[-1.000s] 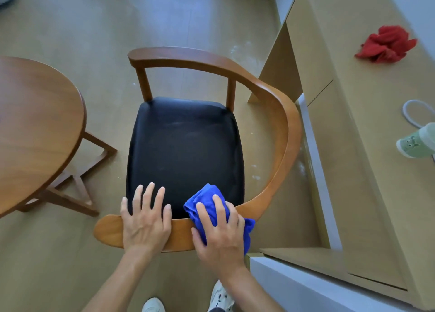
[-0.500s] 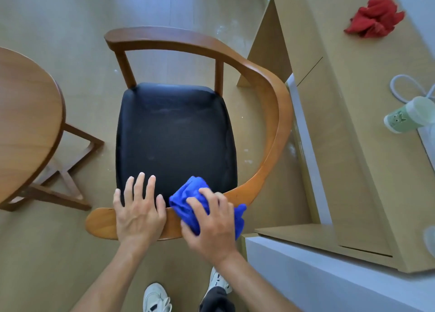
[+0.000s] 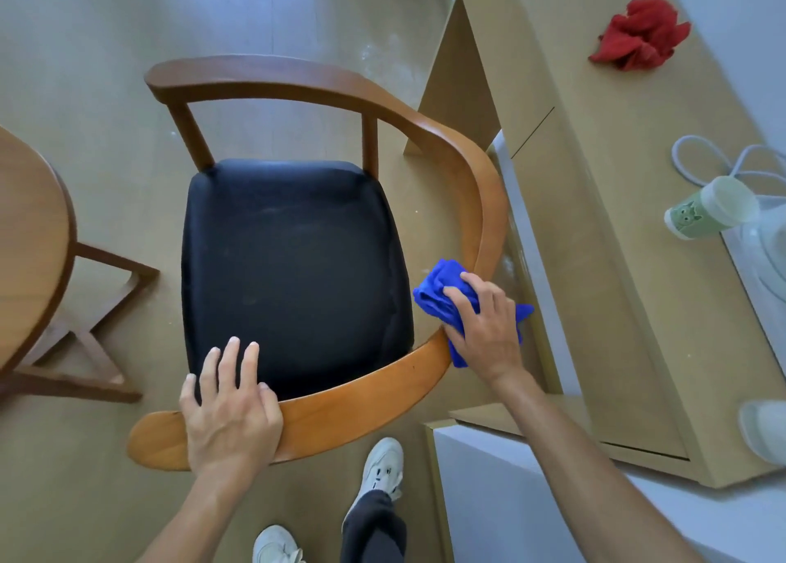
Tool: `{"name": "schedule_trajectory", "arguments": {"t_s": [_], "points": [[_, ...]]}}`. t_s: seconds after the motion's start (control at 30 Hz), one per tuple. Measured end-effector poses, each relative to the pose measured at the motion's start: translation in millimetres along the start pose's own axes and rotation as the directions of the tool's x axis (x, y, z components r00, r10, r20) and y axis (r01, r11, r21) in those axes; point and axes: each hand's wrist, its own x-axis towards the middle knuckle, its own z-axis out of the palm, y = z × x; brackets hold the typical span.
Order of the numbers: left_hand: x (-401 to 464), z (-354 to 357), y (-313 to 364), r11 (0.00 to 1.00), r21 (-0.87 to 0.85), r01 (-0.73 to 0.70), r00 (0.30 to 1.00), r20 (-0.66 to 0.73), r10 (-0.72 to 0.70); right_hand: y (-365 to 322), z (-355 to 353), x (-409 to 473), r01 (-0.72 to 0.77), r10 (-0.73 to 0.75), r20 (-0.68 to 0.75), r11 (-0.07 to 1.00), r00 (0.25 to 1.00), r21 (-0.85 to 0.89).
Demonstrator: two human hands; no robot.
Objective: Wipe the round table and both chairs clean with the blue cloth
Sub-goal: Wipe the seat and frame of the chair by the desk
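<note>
Right hand (image 3: 487, 324) is grasping the bunched blue cloth (image 3: 442, 294), pressing it on the curved wooden rail of the chair (image 3: 383, 386) at the rail's right bend, just beside the black seat's (image 3: 293, 265) right edge. Left hand (image 3: 229, 409) is lying flat on the near-left stretch of the rail, fingers relaxed and reaching over the seat's near edge, gripping nothing. Round table (image 3: 29, 239) is showing at the left, apart from the chair. On the sideboard (image 3: 595, 180) to the right: red cloth (image 3: 640, 35) near its far edge, green cup (image 3: 706, 207) at its right edge.
</note>
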Motion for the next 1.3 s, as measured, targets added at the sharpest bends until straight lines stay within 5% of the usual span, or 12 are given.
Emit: {"name": "schedule_trajectory", "arguments": {"t_s": [0.07, 0.3, 0.43, 0.53, 0.67, 0.83, 1.0, 1.1, 1.2, 1.3], "points": [[0.6, -1.1, 1.5, 1.000, 0.006, -0.002, 1.000, -0.007, 0.002, 16.8, -2.2, 28.2, 0.061, -0.063, -0.019, 0.994, 0.998, -0.088], [-0.4, -3.5, 3.6, 1.000, 0.002, -0.007, 1.000, -0.013, 0.007, 46.2, -11.8, 131.1, -0.072, 0.069, -0.068, 0.996, 0.995, -0.043], [15.0, -15.2, 34.7, 0.990, -0.033, 0.137, 0.982, 0.138, -0.131, 54.3, -14.1, 173.0, -0.320, 0.334, -0.038, 0.927, 0.942, 0.196], [26.0, -11.7, 86.9, 0.998, -0.024, -0.058, 0.962, 0.266, 0.062, 54.6, -17.1, 186.6, -0.471, 0.505, -0.021, 0.818, 0.863, 0.329], [40.0, 9.0, 167.6, 0.970, -0.082, -0.230, 0.900, 0.362, 0.244, 38.0, -18.8, 149.7, -0.408, 0.429, -0.092, 0.894, 0.899, 0.185], [53.9, 24.2, 227.5, 0.903, -0.150, -0.403, 0.808, 0.404, 0.428, 17.0, -3.4, 89.2, -0.459, 0.501, -0.174, 0.857, 0.848, 0.235], [53.8, 34.2, 230.1, 0.901, -0.181, -0.394, 0.831, 0.348, 0.434, 40.0, -0.8, 124.8, -0.370, 0.393, -0.176, 0.917, 0.902, 0.149], [53.7, 36.6, 230.9, 0.893, -0.166, -0.419, 0.827, 0.337, 0.451, 59.1, -3.4, 182.1, -0.362, 0.375, -0.083, 0.921, 0.923, 0.143], [52.3, 41.1, 230.9, 0.889, -0.135, -0.438, 0.829, 0.322, 0.457, 79.3, 3.8, 251.7, -0.499, 0.461, 0.197, 0.828, 0.865, 0.257], [54.6, 45.6, 229.9, 0.891, -0.090, -0.444, 0.821, 0.356, 0.445, 78.3, 17.5, 291.4, -0.447, 0.403, 0.317, 0.891, 0.858, 0.076]]}}
